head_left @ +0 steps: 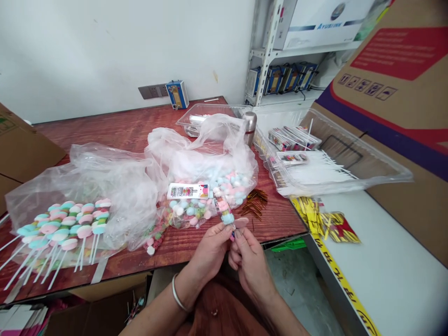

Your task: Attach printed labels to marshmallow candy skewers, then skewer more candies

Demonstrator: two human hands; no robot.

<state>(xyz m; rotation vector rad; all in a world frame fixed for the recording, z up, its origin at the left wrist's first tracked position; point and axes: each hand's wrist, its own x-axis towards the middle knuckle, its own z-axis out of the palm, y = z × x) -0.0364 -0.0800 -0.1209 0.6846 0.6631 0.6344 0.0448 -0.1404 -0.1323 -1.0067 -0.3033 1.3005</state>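
Observation:
Both hands meet in front of me at the table's front edge. My left hand (214, 243) is closed, pinching the lower end of a marshmallow stick (227, 217) in a printed clear wrapper. The stick tilts away from me, its pink and blue marshmallows above my fingers. My right hand (249, 255) is closed too, its thumb and finger pinching the wrapper's gathered bottom; whether a tie is between them I cannot tell. Just beyond lie a bag of loose marshmallows (191, 207), a flat printed wrapper pack (188, 191) and gold twist ties (255, 204).
On the left, several marshmallow sticks (70, 221) rest on a plastic bag (115, 200). A clear tray (381, 175) with white sticks (315, 170) stands right. Behind are a steel flask (249, 123) and another clear tray (227, 109). Yellow tie packs (310, 214) lie right; a large carton (395, 112) leans there.

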